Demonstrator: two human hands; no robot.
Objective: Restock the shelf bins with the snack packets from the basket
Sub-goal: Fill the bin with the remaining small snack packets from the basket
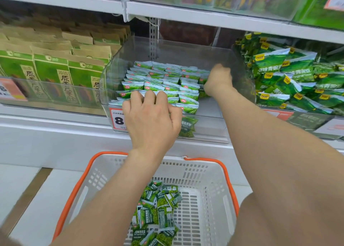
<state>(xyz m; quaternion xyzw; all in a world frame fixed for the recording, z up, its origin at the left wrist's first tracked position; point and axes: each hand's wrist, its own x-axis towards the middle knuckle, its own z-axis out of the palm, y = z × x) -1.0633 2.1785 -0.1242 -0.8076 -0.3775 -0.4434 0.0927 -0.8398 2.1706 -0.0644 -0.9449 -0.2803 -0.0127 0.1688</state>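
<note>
A clear plastic shelf bin holds neat rows of small green snack packets. My left hand reaches over the bin's front wall, its fingers curled onto the front row of packets. My right hand is inside the bin, against the right end of the rows, and its fingers are hidden behind the hand. The right part of the bin floor is bare. Below my arms stands a white basket with orange handles, and loose green snack packets lie in a heap on its bottom.
Left of the bin stand green-and-brown paper bags behind a clear front. To the right, larger green packets fill another bin. A white shelf board hangs just above. A price tag is on the bin front.
</note>
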